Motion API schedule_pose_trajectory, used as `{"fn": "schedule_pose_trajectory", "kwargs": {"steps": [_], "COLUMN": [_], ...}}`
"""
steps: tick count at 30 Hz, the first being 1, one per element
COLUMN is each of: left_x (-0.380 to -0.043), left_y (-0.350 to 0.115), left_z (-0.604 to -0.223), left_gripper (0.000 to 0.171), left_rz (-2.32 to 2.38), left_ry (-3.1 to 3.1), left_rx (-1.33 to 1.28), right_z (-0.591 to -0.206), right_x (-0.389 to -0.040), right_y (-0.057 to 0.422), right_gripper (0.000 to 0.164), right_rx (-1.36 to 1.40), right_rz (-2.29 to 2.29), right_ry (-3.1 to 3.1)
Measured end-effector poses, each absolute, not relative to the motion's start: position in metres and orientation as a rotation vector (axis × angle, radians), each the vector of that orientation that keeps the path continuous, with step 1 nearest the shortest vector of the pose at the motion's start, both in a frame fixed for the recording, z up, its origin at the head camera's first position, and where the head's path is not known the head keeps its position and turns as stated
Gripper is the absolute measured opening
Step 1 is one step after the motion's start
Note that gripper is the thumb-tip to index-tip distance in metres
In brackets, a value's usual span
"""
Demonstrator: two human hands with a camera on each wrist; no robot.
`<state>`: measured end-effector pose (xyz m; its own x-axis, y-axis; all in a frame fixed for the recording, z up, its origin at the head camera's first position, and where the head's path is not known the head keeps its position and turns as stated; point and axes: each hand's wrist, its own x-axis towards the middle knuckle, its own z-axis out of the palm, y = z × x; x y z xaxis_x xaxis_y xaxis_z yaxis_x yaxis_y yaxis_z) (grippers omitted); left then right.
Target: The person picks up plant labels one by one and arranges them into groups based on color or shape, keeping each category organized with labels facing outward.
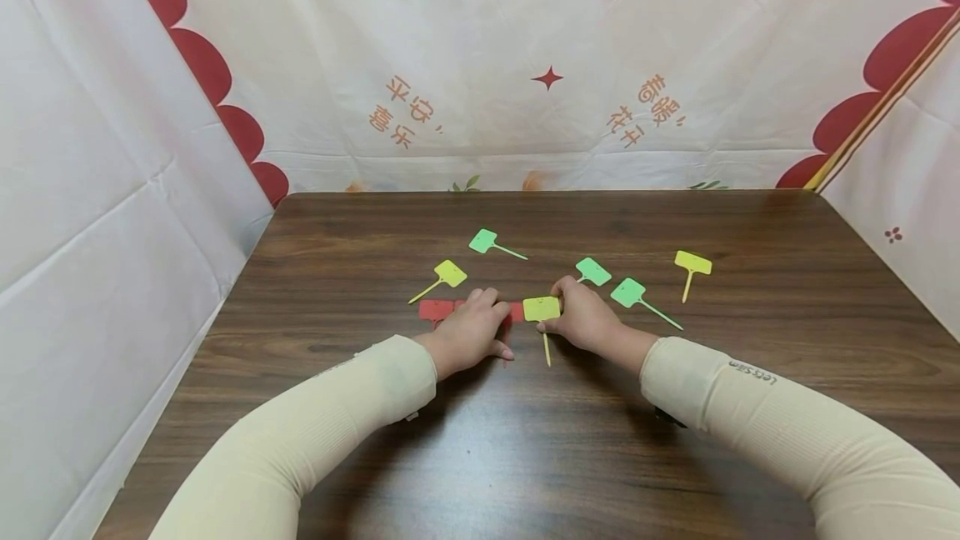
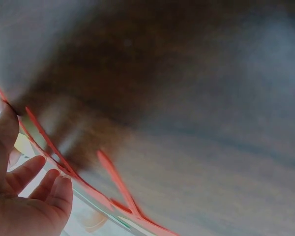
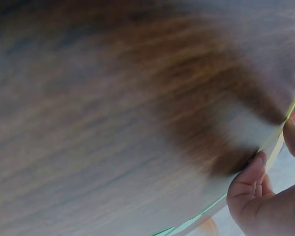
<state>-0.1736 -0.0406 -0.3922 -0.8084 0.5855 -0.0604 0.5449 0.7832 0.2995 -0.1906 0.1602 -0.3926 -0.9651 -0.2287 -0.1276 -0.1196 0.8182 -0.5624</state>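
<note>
T-shaped plastic plant labels lie on the wooden table. My right hand (image 1: 588, 319) holds a yellow plant label (image 1: 542, 308), thumb at its lower edge and index finger near its upper corner, stem toward me. Directly left of it is a row of red plant labels (image 1: 437, 310), edge to edge, partly hidden under my left hand (image 1: 468, 332). That hand's fingers rest on the row, its thumb beside a red stem. In the left wrist view, red stems (image 2: 119, 182) stretch past the fingers. The right wrist view shows the thumb and a finger (image 3: 250, 179) at the yellow label's edge.
Green plant labels lie beyond the hands: one at back left (image 1: 483, 241), one just behind my right hand (image 1: 595, 272), another to its right (image 1: 628, 292). Further yellow labels lie at left (image 1: 451, 273) and far right (image 1: 693, 262). A printed cloth (image 1: 480, 107) hangs behind the table.
</note>
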Motion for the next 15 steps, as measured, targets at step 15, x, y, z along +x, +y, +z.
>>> {"fn": "schedule_pose_trajectory", "kwargs": {"steps": [15], "left_x": [-0.1735], "left_y": [-0.0406], "left_z": [-0.3918], "left_gripper": [0.035], "left_rz": [0.395], "left_ry": [2.815], "left_rx": [0.881], "right_z": [-0.3889], "right_x": [-0.1884], "right_y": [0.1599], "right_gripper": [0.049], "right_rx": [-0.238], "right_rz": [-0.781], "right_ry": [2.797]}}
